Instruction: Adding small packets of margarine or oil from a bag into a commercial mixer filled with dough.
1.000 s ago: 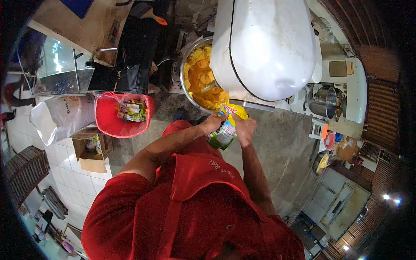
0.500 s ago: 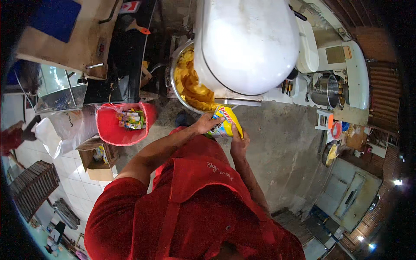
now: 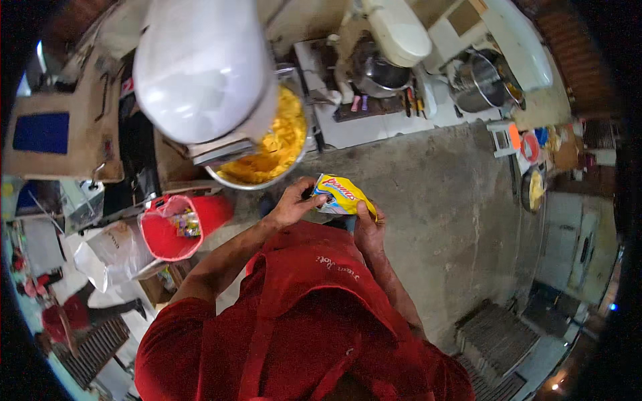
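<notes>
A yellow pouch [image 3: 344,192] with some blue and white on it is held between both my hands, in front of my red apron [image 3: 307,257]. My left hand [image 3: 294,204] grips its left end with thumb and fingers. At the opposite end, my right hand [image 3: 370,226] pinches the pouch's right corner. Beyond and to the left stands a big white mixer [image 3: 200,73] over a metal bowl [image 3: 289,175] of yellow creamy mix [image 3: 284,130]. The pouch is apart from the bowl, and I cannot tell how full it is.
Left of me stands a red bin [image 3: 175,244] containing wrappers, beside a white sack [image 3: 114,257]. A smaller mixer [image 3: 398,33] and a metal pot [image 3: 475,83] are at the far right. Another person [image 3: 67,317] in red is at the far left.
The view has swung right, so the mixer and bowl now lie further left. The pouch, earlier at the bowl's rim, is now clear of it, still in both hands.
</notes>
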The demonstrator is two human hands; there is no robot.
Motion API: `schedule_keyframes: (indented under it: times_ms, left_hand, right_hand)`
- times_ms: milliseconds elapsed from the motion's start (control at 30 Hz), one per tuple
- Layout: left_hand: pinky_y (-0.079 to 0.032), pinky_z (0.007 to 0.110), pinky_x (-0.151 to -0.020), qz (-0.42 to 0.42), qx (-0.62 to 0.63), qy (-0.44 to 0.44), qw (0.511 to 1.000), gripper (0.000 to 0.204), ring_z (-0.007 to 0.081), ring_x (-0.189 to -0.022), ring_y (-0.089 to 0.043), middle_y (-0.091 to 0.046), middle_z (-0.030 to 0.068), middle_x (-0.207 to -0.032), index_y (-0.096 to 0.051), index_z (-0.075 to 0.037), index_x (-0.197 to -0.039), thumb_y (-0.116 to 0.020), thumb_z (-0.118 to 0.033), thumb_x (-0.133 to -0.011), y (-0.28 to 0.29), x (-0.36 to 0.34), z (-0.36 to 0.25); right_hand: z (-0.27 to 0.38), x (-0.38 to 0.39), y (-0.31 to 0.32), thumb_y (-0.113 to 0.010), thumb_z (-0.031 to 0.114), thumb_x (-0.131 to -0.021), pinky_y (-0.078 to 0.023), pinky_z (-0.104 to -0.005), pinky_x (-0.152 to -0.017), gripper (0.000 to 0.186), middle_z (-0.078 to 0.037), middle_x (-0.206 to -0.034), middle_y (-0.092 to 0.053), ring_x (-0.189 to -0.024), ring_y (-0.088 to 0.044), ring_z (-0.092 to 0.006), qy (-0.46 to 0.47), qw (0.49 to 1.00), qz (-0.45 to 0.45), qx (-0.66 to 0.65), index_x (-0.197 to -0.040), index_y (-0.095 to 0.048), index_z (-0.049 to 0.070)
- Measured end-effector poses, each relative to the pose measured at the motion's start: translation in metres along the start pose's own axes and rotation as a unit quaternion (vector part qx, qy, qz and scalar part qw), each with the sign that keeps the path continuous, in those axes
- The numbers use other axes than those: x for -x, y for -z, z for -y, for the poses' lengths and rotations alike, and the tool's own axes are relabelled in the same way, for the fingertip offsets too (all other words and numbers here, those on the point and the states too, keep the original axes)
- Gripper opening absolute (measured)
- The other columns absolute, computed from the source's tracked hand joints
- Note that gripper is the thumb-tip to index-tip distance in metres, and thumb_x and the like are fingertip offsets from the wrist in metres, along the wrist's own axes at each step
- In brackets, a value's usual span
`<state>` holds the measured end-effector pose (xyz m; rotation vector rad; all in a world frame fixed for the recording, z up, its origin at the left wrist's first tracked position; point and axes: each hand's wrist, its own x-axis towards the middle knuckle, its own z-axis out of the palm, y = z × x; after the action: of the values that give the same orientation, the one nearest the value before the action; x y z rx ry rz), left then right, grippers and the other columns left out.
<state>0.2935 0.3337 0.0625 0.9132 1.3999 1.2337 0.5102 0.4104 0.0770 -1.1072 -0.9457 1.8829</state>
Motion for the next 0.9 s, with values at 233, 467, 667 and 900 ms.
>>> schedule_keyframes:
  times_ms: [233, 467, 667, 900]
  left_hand:
    - [-0.050, 0.028, -0.087, 0.069, 0.093, 0.011, 0.993, 0.037, 0.0114, -0.095, -0.060, -0.066, 0.0033, -0.107, -0.060, 0.001, -0.122, -0.072, -0.022, -0.094, -0.177, -0.086, -0.061]
    - [-0.050, 0.032, -0.091, 0.200, 0.042, 0.040, 0.978, 0.045, 0.0132, -0.099, -0.061, -0.067, 0.0029, -0.112, -0.058, -0.003, -0.128, -0.075, -0.021, -0.090, -0.329, -0.208, -0.127]
    - [-0.034, 0.044, -0.109, 0.246, -0.220, -0.292, 0.897, 0.071, 0.0263, -0.124, -0.051, -0.062, 0.0107, -0.125, -0.057, -0.012, -0.135, -0.085, -0.032, -0.073, -0.456, -0.348, -0.202]
    - [-0.044, 0.047, -0.093, 0.426, -0.387, -0.495, 0.651, 0.022, 0.0253, -0.096, -0.062, -0.069, 0.0046, -0.091, -0.072, -0.013, -0.094, -0.076, -0.024, -0.074, -0.648, -0.529, -0.210]
  right_hand:
    - [0.118, -0.015, 0.138, -0.067, 0.019, -0.097, -0.046, -0.0251, -0.074, 0.022, 0.001, -0.089, -0.067, -0.082, -0.058, -0.0085, 0.119, 0.990, -0.061, 0.044, -0.102, -0.072, -0.001]
    - [0.240, -0.046, 0.254, -0.062, 0.013, -0.099, -0.046, -0.0250, -0.074, 0.019, 0.001, -0.086, -0.065, -0.082, -0.056, -0.0083, 0.216, 0.949, -0.190, 0.130, -0.104, -0.071, -0.003]
    - [0.285, -0.126, 0.369, -0.067, 0.010, -0.094, -0.047, -0.0286, -0.075, 0.013, -0.005, -0.087, -0.068, -0.081, -0.060, -0.0152, 0.271, 0.898, -0.291, 0.191, -0.099, -0.072, -0.001]
    - [0.375, -0.232, 0.504, -0.070, 0.011, -0.091, -0.048, -0.0344, -0.076, 0.011, -0.010, -0.086, -0.070, -0.083, -0.062, -0.0243, 0.262, 0.849, -0.310, 0.337, -0.098, -0.073, 0.004]
